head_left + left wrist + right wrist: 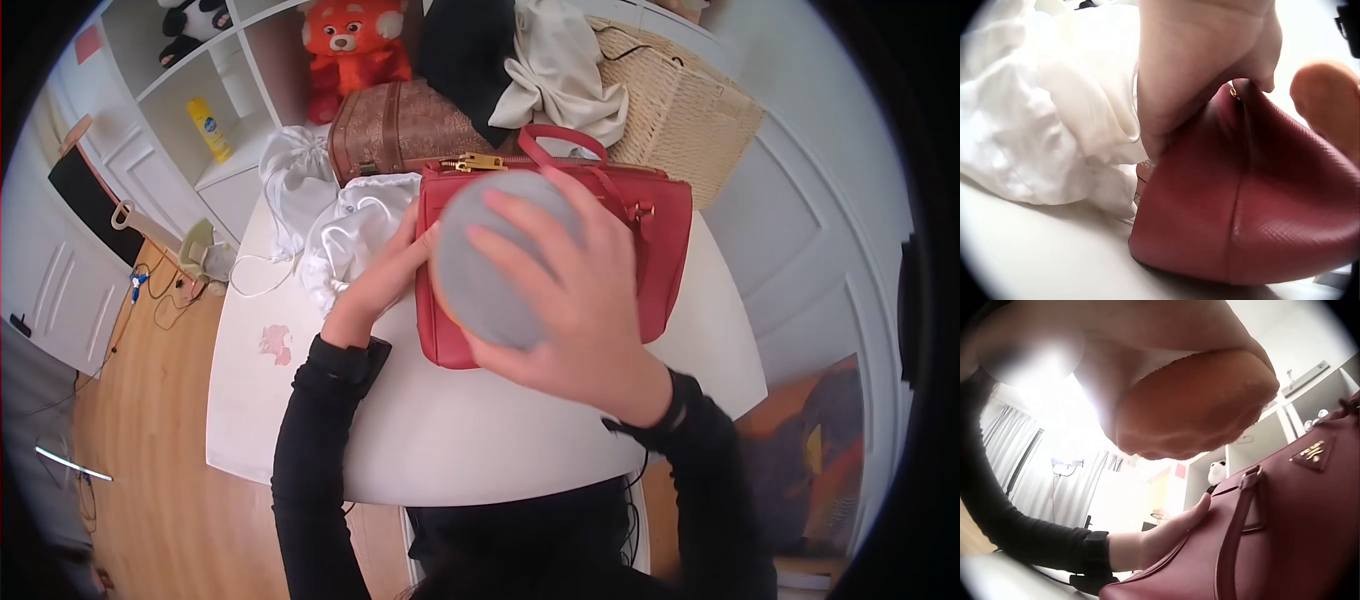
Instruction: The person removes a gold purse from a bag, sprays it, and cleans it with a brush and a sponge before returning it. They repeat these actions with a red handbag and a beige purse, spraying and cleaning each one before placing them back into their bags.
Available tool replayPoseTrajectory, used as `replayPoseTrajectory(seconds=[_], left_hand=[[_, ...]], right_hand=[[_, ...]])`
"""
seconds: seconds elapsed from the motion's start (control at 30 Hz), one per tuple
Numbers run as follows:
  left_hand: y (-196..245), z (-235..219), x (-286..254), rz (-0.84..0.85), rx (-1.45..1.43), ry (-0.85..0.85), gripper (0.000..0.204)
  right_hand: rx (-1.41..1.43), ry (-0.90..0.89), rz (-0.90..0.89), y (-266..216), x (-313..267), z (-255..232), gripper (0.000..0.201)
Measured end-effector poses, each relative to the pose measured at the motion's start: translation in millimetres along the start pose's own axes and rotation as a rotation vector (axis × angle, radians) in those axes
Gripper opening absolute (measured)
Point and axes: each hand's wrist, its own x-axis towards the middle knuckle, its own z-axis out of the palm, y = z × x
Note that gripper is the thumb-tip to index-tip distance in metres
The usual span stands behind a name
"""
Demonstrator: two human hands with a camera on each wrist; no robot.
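By the spread fingers of the right hand (590, 315), the round pad with grey top and orange underside (468, 285) is held above the red leather handbag (665, 265), grey face upward. The handbag's upper left end is pinched by the left hand (378, 282). On the white table (440, 440), its long axis is laid from left to right, its front turned to the person.

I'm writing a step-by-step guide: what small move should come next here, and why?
Probably lower the round, grey-backed pad with the orange underside onto the red handbag: the right hand holds it with background visible between pad and bag, while the left hand grips the bag's side.
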Motion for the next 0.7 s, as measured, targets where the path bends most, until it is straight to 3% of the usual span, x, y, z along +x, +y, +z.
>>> replayPoseTrajectory(seconds=[0.13,0.2,0.3,0.4,0.5,0.6,0.67,0.7], left_hand=[[-5.6,-3.0,-1.2,-0.065,-0.168,-0.030,0.064],[-3.9,-6.5,1.8,-0.044,-0.137,-0.043,0.065],[-5.9,-7.4,6.1,-0.009,-0.048,-0.068,0.067],[-4.3,-7.7,1.3,-0.018,-0.004,-0.081,0.068],[-4.3,-9.1,-4.8,-0.009,-0.005,-0.141,0.070],[-9.5,-13.2,-8.9,0.011,-0.008,-0.172,0.074],[-12.8,-16.3,-14.7,-0.011,-0.041,-0.168,0.077],[-16.7,-17.7,-18.2,-0.028,-0.061,-0.170,0.078]], right_hand=[[-0.131,-0.108,0.024,-8.1,6.3,28.8,0.073],[-0.208,-0.172,0.015,-13.9,-2.0,31.4,0.079],[-0.264,-0.451,-0.100,-29.3,-38.1,41.7,0.080],[-0.134,-0.471,-0.128,-28.7,-64.0,30.2,0.076],[0.041,-0.568,-0.162,-11.2,-92.7,2.6,0.074],[0.114,-0.792,-0.006,4.0,-119.2,-61.9,0.072],[0.169,-0.701,0.197,16.1,-127.0,-114.1,0.072],[0.075,-0.518,0.238,28.2,-133.8,-131.2,0.073]])
